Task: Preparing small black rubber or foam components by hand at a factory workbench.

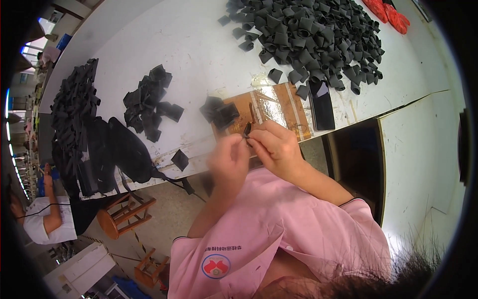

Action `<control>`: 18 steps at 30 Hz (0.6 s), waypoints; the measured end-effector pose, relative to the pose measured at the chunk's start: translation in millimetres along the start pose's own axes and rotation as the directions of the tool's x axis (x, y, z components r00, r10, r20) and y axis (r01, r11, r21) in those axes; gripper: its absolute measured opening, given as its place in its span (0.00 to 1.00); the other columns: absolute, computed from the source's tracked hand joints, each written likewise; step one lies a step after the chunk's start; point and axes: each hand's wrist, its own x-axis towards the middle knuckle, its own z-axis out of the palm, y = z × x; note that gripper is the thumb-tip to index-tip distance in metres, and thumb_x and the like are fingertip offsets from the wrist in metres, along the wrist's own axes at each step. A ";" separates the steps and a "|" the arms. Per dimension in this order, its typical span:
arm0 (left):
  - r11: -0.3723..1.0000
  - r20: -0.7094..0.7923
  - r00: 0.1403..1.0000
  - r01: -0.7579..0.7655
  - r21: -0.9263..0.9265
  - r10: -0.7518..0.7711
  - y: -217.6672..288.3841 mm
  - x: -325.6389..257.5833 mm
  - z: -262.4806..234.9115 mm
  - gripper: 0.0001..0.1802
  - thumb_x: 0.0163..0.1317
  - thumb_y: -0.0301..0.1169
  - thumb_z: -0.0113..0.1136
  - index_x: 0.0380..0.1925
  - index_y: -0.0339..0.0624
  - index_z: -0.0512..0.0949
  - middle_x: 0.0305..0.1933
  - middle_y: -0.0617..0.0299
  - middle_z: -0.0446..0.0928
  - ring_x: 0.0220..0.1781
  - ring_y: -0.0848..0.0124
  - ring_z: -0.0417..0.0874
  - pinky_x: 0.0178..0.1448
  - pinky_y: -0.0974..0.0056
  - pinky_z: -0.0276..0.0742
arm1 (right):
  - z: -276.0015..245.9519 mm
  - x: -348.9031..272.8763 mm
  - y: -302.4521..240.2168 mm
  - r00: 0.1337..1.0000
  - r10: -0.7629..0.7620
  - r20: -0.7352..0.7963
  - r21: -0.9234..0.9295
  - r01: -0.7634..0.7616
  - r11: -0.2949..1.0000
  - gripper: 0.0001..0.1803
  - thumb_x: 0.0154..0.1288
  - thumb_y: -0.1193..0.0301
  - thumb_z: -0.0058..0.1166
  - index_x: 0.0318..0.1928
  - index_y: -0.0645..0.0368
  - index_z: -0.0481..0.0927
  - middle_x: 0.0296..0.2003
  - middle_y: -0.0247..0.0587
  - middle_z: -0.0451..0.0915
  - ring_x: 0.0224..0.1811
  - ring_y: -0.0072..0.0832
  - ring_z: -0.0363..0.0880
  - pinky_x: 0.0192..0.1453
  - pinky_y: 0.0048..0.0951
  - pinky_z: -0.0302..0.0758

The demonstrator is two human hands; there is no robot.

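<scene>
In front of my chest my two hands meet over the near edge of the table. My right hand (276,148) pinches a small black piece of fabric (247,130) between thumb and fingers. My left hand (230,158), somewhat blurred, is closed with its fingertips at the lower end of the same piece. Most of the piece is covered by fingers. Just beyond them lies a brown board (239,103) with pale tape strips. A few flat black fabric pieces (219,112) rest on its left edge, and a single black piece (180,160) lies further left.
A large heap of black fabric loops (308,37) fills the far side. Leftward are a smaller cluster (149,99), a long pile (74,107) and a black bag (130,152). A phone (322,105) lies right of the board. A co-worker (47,219) sits beyond a wooden stool (112,224).
</scene>
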 end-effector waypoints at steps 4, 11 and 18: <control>0.915 -0.159 0.935 0.257 -0.310 -0.317 11.8 11.8 5.4 0.07 0.52 0.18 0.53 0.33 0.34 0.71 0.23 0.63 0.74 0.15 0.80 0.67 0.18 0.77 0.61 | 10.7 -0.4 4.8 0.996 -0.013 -0.086 -0.292 -0.013 0.956 0.06 0.46 0.80 0.56 0.28 0.64 0.74 0.23 0.40 0.70 0.20 0.31 0.70 0.22 0.28 0.67; 0.284 0.373 0.815 0.522 -0.804 -0.444 14.1 22.0 -7.2 0.11 0.48 0.14 0.49 0.33 0.34 0.69 0.30 0.61 0.72 0.12 0.85 0.59 0.14 0.79 0.52 | -6.9 11.6 11.5 0.682 0.606 0.409 0.717 -0.651 0.249 0.01 0.50 0.78 0.54 0.25 0.62 0.76 0.21 0.26 0.68 0.18 0.14 0.63 0.19 0.15 0.57; 0.961 -0.218 0.975 -0.015 -0.274 -0.047 1.5 16.8 12.0 0.10 0.49 0.12 0.46 0.33 0.30 0.68 0.31 0.54 0.75 0.19 0.85 0.68 0.19 0.81 0.60 | 0.1 8.7 19.7 0.671 0.372 0.641 0.757 -0.633 -0.161 0.07 0.59 0.68 0.51 0.28 0.58 0.72 0.17 0.20 0.61 0.16 0.11 0.52 0.18 0.14 0.50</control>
